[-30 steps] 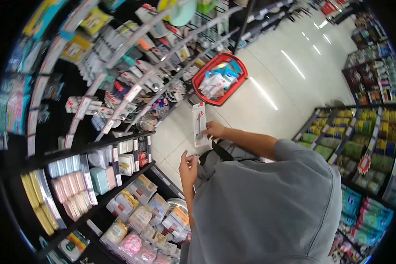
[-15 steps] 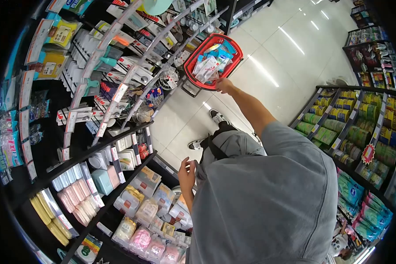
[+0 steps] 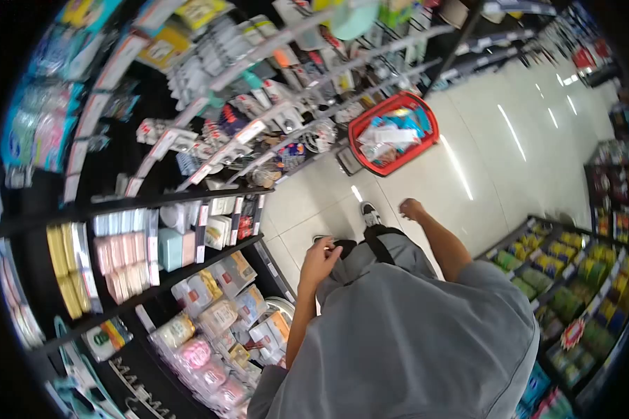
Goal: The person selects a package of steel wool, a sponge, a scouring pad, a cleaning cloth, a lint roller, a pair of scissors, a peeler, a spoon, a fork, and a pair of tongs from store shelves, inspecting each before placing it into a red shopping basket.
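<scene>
My left hand (image 3: 319, 260) hangs in front of my body beside the lower shelf, its fingers loosely apart with nothing in them. Farther right, my right hand (image 3: 412, 209) is held over the floor with its fingers curled in; I see nothing in it. Just beyond that hand, apart from it, a red shopping basket (image 3: 403, 165) stands on the floor against the shelving. Inside the basket lie several blue and white packages (image 3: 396, 134), too blurred to read. The basket's dark handle (image 3: 349, 160) hangs out at its near left side.
On the left, shelves hold packaged sponges (image 3: 124, 253), puffs in clear bags (image 3: 196, 355) and hanging kitchen tools (image 3: 319, 136). To the right stands a rack of green and yellow packs (image 3: 562, 269). Glossy floor tiles (image 3: 482, 167) run between them.
My right hand has come back from the basket's edge toward my body. My left hand has lifted a little forward. The view has turned, so the basket appears farther right and lower.
</scene>
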Available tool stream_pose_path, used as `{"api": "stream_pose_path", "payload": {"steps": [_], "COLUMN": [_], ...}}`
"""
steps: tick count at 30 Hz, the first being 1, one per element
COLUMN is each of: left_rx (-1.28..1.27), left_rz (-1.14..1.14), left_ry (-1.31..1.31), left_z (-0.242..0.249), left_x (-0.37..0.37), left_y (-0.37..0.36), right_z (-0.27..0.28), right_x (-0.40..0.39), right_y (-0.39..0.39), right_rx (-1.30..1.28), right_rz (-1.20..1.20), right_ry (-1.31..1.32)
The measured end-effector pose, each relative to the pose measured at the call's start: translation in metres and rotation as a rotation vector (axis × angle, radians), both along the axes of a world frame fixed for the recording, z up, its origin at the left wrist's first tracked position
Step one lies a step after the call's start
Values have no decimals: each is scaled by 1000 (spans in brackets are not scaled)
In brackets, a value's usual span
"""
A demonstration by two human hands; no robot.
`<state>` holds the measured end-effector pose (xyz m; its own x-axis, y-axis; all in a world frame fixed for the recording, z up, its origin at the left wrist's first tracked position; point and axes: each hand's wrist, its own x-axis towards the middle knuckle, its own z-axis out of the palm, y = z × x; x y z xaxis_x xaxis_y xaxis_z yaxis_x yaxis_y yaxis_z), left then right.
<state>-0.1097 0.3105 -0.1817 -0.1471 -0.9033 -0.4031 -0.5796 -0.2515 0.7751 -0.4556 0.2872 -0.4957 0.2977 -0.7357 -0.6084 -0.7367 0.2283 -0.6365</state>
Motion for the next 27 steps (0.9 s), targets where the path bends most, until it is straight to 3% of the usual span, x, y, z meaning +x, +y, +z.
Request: {"api": "stream_pose_path", "payload": {"steps": [1, 3, 6, 8, 10, 11, 13, 14, 15, 17, 19, 20, 23, 25, 27], "left_rx": [-32, -44, -216, -290, -344, -336, -513, -585, -654, -579, -741, -772, -814, -832, -849], "left_rz": [-77, -73, -45, 43, 230, 337, 414, 460, 510, 650, 705, 712, 699, 680, 601], "left_ry": [-8, -25, -80, -32, 62, 115, 178, 138, 99, 152, 137, 209, -129, -141, -347], "left_z": [0, 2, 5, 10, 14, 15, -15, -10, -4, -6, -14, -21, -37, -27, -21], "left_x": [-1, 0, 7, 19, 39, 54, 103, 120, 134, 161, 177, 184, 196, 193, 188], "left_y": [-8, -23, -49, -75, -108, -126, -175, -200, -223, -271, -319, -344, -392, -401, -403], "right_z": [47, 77, 65, 27, 49, 12, 22, 28, 13, 31, 24, 49, 102, 118, 128], "right_x": [-2, -23, -46, -59, -40, -45, -21, -13, -2, 35, 52, 59, 67, 74, 80], "right_y": [-13, -16, -9, 2, 8, 18, 29, 34, 48, 42, 45, 33, 21, 8, -1], "right_rx": [370, 396, 439, 554, 521, 650, 606, 578, 295, 108, 26, 97, 222, 248, 410], "right_rz": [-480, -597, -755, -794, -745, -833, -800, -640, -492, -414, -612, -663, -763, -812, -1043], "right_ry": [-26, -98, -80, -126, -37, -172, -149, -232, -241, 62, 57, 75, 47, 9, -214]}}
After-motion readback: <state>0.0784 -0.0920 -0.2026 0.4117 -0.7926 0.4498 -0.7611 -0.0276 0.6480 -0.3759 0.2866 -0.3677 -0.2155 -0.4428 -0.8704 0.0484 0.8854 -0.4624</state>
